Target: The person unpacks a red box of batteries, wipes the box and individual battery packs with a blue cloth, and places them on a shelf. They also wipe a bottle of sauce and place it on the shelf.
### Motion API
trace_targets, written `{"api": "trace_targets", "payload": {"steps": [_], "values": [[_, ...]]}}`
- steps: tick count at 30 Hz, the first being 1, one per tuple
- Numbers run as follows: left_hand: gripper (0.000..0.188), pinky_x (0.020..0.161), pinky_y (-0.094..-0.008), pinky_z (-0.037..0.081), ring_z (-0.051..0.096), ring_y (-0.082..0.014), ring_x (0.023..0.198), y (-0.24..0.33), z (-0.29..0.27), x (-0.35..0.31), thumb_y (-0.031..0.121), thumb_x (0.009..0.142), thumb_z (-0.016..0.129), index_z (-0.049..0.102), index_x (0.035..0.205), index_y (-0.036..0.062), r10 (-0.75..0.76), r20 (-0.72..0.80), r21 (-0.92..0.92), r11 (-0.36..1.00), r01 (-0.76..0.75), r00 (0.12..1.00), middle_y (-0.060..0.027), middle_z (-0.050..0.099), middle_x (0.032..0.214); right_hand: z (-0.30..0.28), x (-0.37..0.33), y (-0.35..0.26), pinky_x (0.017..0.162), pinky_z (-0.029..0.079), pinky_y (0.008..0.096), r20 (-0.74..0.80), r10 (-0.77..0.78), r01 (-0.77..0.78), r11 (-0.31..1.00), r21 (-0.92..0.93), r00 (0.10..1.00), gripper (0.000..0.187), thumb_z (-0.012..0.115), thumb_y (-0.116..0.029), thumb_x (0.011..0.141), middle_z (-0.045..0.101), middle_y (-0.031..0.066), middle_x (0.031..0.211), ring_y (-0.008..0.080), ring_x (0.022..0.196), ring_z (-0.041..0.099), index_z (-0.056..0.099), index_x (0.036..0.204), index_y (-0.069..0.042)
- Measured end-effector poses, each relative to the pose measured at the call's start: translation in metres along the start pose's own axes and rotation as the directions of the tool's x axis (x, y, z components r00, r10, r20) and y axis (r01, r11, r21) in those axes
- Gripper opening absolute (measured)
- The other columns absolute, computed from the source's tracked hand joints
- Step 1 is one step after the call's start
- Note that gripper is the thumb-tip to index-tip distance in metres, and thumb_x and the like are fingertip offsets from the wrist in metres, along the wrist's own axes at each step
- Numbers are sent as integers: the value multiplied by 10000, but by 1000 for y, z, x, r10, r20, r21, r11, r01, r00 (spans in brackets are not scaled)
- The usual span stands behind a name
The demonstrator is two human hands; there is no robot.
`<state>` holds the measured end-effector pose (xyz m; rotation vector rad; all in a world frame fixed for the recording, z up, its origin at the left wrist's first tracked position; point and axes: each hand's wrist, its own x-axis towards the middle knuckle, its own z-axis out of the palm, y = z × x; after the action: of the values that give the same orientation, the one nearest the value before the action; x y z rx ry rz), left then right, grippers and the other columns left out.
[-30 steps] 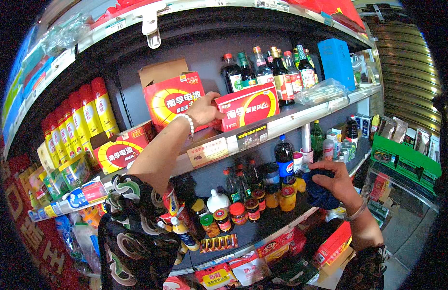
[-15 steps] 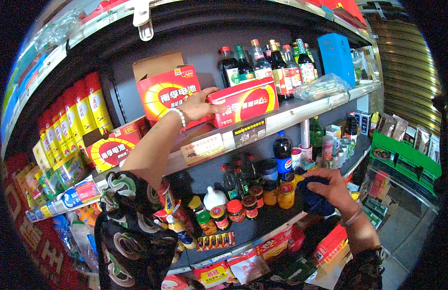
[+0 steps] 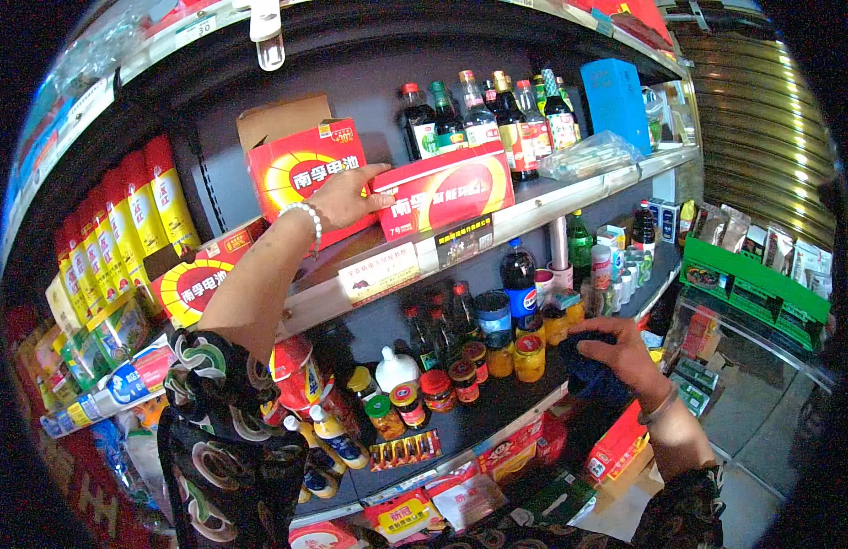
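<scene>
My left hand point(image 3: 349, 197), with a white bead bracelet at its wrist, reaches across to the upper shelf. Its fingers grip the left end of a low red battery box point(image 3: 447, 194) at the shelf's front edge. Just left and behind it stands a taller red and yellow battery box point(image 3: 305, 160) with its cardboard lid raised. Over the lower shelf, my right hand point(image 3: 621, 355) is closed around a bunched dark blue cloth point(image 3: 590, 373). That cloth hangs beside jars of yellow fruit point(image 3: 529, 358). A bangle circles the right wrist.
Sauce bottles point(image 3: 497, 119) and a blue box point(image 3: 616, 105) stand behind the low box. Below are small jars point(image 3: 438, 392) and a cola bottle point(image 3: 518, 274). Another battery box point(image 3: 200, 284) and red-yellow packs point(image 3: 122, 224) sit left. A green display box point(image 3: 753, 293) stands right.
The whole view has shifted slightly, with the shelves now a little further left. My left hand stays at the low box, and my right hand still holds the cloth near the fruit jars.
</scene>
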<state>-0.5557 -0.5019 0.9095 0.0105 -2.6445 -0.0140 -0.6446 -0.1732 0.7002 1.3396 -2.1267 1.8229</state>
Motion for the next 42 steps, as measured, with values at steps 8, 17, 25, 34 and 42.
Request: {"api": "trace_targets", "payload": {"steps": [8,17,25,34,42], "values": [[546,759,-348,454,565,-246,914,-23,2,-2,328,783,580,407,1214,40,152,-71,39,988,-149,986,-202,573,988,-28,18,-40,816,425,296,-7,-260,249,933,-260,966,423,546,59,607,598,110,944,188,894,560,548,1026,-3],[620,878,-360,387,492,-320,1035,-9,4,-15,301,733,622,368,1232,33,-35,-111,158,986,52,993,-224,515,1093,-11,161,-57,703,450,282,-151,-209,172,959,-227,966,276,581,-155,664,620,152,835,187,793,580,613,874,20],[683,857,-374,412,515,-342,985,-27,-29,-35,301,684,663,358,1223,15,-99,-158,325,934,146,982,-249,527,1046,-8,233,-89,725,440,347,186,-198,271,758,-594,962,295,557,-263,680,604,184,816,275,796,581,608,743,20],[485,868,-554,325,465,-253,1091,-61,-55,-55,478,805,431,507,1126,124,-377,131,810,574,121,917,-80,518,1147,6,237,-76,726,465,351,-10,-101,85,884,-459,995,445,676,-274,582,600,229,840,303,846,588,587,825,88],[556,784,-354,442,534,-321,974,-88,-79,-55,374,670,674,509,1102,65,-350,-503,241,822,517,790,-185,557,1046,10,241,-83,754,451,358,-60,-67,22,834,-552,996,501,696,-296,597,574,234,955,313,887,569,575,931,57]]}}
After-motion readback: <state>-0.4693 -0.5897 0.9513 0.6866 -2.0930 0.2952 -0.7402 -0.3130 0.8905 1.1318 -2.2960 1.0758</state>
